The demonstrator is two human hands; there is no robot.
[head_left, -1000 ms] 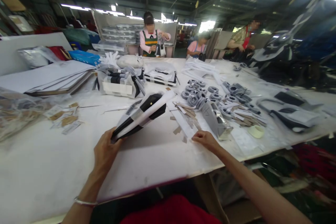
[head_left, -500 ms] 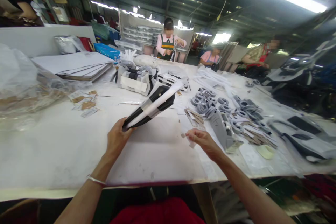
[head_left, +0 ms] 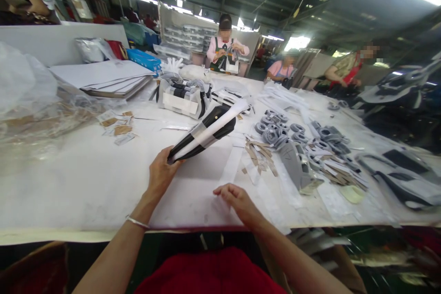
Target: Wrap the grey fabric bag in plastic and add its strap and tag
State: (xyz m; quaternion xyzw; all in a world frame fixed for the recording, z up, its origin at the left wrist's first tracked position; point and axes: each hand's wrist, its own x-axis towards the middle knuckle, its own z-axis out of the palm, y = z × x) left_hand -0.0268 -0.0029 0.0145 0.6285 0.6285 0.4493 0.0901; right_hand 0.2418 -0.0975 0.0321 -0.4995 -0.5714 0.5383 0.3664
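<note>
My left hand (head_left: pixel 164 167) grips the narrow lower end of a flat black bag (head_left: pixel 216 118), tilted up and away to the right above the table. A long white strip runs along the bag, a pale band crosses its middle, and a small metal stud shows near its upper end. My right hand (head_left: pixel 237 200) is over the table's near part, below and right of the bag and apart from it. Its fingers are loosely bent with nothing visible in them. Brown and white strips (head_left: pixel 260 156) lie loosely scattered beyond it.
Grey rolled straps (head_left: pixel 275 128) and a grey bag piece (head_left: pixel 292 165) lie to the right. Further right is a grey-and-black bag (head_left: pixel 399 174). Card sheets (head_left: pixel 103 76), plastic wrapping (head_left: pixel 27 87) and small tags (head_left: pixel 117 124) are on the left. Co-workers sit or stand beyond the table.
My right hand has moved left and nearer to me, and the small pale pieces at its fingers no longer show there. The brown strips are more spread out. My left hand still holds the bag.
</note>
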